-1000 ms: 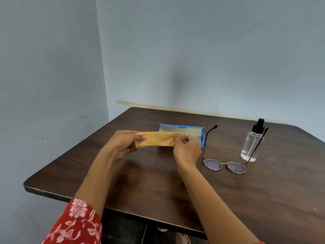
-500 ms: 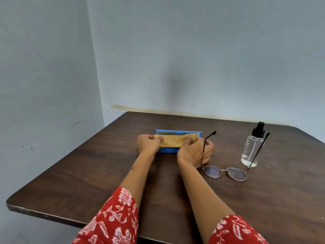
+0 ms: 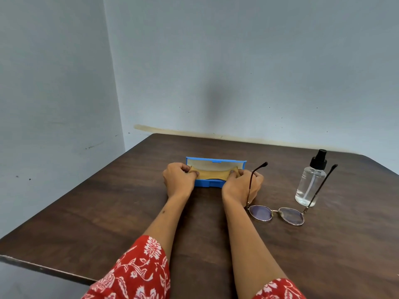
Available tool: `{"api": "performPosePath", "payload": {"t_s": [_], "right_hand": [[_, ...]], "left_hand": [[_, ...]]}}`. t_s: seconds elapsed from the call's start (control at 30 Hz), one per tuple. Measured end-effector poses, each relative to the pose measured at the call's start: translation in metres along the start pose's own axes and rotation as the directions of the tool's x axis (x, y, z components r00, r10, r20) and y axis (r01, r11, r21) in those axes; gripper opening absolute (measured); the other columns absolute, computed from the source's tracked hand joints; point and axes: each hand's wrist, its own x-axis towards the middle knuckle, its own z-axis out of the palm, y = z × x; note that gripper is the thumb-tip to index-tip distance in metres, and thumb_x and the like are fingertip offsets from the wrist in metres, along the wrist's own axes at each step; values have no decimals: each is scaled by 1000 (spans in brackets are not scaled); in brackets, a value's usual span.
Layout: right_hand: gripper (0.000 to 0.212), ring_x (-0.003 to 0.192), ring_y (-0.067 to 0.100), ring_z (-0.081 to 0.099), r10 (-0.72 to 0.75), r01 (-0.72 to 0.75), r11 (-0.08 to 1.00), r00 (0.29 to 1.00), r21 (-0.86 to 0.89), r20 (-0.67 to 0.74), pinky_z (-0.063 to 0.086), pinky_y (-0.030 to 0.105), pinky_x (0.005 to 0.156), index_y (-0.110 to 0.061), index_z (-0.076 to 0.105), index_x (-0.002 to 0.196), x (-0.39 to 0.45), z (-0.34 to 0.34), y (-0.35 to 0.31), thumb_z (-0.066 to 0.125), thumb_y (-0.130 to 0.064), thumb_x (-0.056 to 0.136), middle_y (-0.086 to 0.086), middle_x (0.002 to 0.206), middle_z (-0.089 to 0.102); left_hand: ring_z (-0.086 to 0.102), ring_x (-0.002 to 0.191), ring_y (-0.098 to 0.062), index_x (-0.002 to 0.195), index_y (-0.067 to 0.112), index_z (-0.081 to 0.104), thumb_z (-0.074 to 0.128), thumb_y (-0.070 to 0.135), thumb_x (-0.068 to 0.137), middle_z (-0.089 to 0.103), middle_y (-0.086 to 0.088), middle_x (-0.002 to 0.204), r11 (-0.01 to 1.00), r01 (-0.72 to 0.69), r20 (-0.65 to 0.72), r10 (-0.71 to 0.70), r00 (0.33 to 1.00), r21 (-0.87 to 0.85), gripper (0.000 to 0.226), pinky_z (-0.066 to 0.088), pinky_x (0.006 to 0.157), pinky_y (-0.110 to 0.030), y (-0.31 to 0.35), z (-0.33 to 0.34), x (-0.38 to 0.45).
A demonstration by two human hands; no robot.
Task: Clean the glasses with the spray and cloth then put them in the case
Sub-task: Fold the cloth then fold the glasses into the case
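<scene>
1. The left hand (image 3: pixel 178 180) and the right hand (image 3: pixel 241 186) are each pinching one end of the folded yellow cloth (image 3: pixel 212 174), fingers curled tight in a closed grip, so the fabric is stretching flat between them.
2. They are holding the cloth low inside the open blue case (image 3: pixel 216 167); judging by that, they are laying it along the tray as a lining.
3. The case's lid is standing up behind the hands, leaving the tray open.
4. The glasses (image 3: pixel 278 214) are lying on the worktop (image 3: pixel 108 212) just right of the right wrist, lenses down and temples unfolded, one temple crossing in front of that hand.
5. The spray bottle (image 3: pixel 311 180) is standing upright beyond the glasses, apart from the case.
6. The glasses are not yet sitting in the case, so that step is remaining.
</scene>
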Motion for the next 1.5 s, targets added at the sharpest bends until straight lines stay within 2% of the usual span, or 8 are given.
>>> {"api": "performPosePath", "payload": {"t_s": [0.43,0.7,0.9,1.03,1.23,1.33,1.43,1.5], "right_hand": [[17,109,22,53,22,-22,1000,1000,-8,13,49,38,91,-10,66,99,3,0,-1,68,-7,83,6,119,50],[17,108,22,50,-19,20,998,999,-53,30,46,36,90,-13,63,98,0,-4,0,61,-1,85,7,116,52],[22,107,27,51,-116,117,993,993,-29,32,44,40,88,-6,52,114,-6,-3,5,47,-9,92,13,117,54],[41,123,34,43,-222,223,975,974,-1,52,38,45,100,-1,41,131,-18,2,8,45,-7,91,19,132,48],[45,132,37,38,-578,577,811,816,96,-24,38,49,104,3,45,130,-50,-6,2,35,-1,86,25,139,41],[42,135,33,35,-801,796,568,593,209,-84,37,45,107,-5,39,132,-59,-30,-11,20,-27,102,23,144,37],[43,138,31,28,-890,915,392,404,98,-210,30,47,109,-11,33,135,-57,-53,-16,22,-37,103,22,147,28],[45,142,26,19,-868,905,426,416,24,-271,22,47,113,-14,27,140,-48,-66,-10,27,-37,101,19,148,20]], "left_hand": [[61,92,-18,82,11,71,75,12,74,70,-5,93,998,-18,-37,20,999,65,10,40,70,-23,-2,0,2],[49,86,-14,91,12,57,69,5,75,58,-2,93,991,-56,-40,61,997,123,21,32,64,-22,-6,0,4],[51,83,-16,88,11,59,64,13,79,59,-2,87,992,-81,-62,87,994,100,10,35,66,-26,-7,1,2],[51,88,-17,96,9,56,58,14,84,59,-6,96,992,-115,-76,119,990,60,13,36,69,-27,-8,2,-4],[51,107,-27,112,0,51,46,19,93,53,-15,115,956,-291,-212,276,937,-43,27,32,82,-23,-7,-2,-16],[53,103,-25,107,-2,54,34,31,92,58,-17,109,882,-461,-285,420,861,-93,42,30,86,-15,1,-2,-23],[54,92,-22,101,0,57,31,35,91,59,-11,98,787,-599,-273,550,789,-144,45,42,81,-29,11,0,-38],[55,81,-18,101,4,56,35,43,91,57,0,91,730,-659,-187,633,752,-181,45,46,71,-31,13,4,-49]]}}
